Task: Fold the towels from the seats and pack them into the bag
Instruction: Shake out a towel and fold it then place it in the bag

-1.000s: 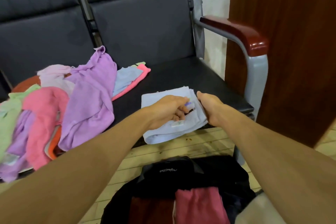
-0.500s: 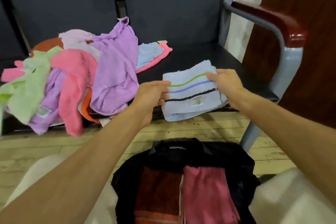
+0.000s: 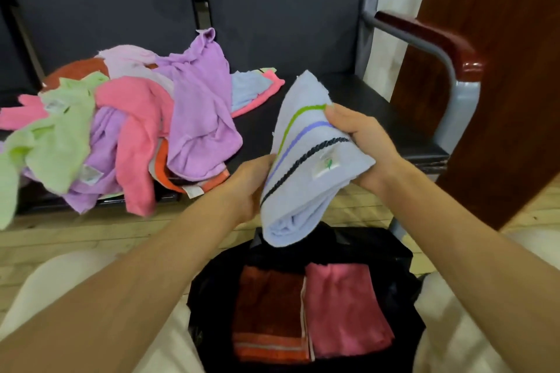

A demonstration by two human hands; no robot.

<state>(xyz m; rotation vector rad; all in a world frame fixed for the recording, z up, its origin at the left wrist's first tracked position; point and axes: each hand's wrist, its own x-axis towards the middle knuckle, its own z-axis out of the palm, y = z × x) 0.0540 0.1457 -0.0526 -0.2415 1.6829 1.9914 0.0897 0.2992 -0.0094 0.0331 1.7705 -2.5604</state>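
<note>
Two folded towels already lie side by side in the black bag (image 3: pixel 403 254) on the floor between the person's knees: a dark red towel (image 3: pixel 268 312) with an orange striped hem on the left, a pink towel (image 3: pixel 345 309) on the right, their inner edges touching. The bag's mouth gapes upward, with its dark rim showing round both towels.

Left on the dark seats (image 3: pixel 357 106), a loose pile of towels (image 3: pixel 136 130) in green, pink, purple and orange spills to the front edge, one pink end hanging over it. A light blue piece over a pink one peeps out behind the pile's right side.

The left hand (image 3: pixel 248 185) grasps the left edge of the folded light blue towel (image 3: pixel 306 166), fingers curled under it. This towel, crossed by green, blue and black stripes and bearing a small label, is held tilted in the air above the bag's far rim, its lower end just over the opening. The right hand (image 3: pixel 360 142) grasps its right edge, thumb on top by the green stripe.

Right of the hands, bare seat runs to the metal armrest (image 3: pixel 430 36) with its red-brown pad, and a wooden panel (image 3: pixel 500 70) stands just beyond.
</note>
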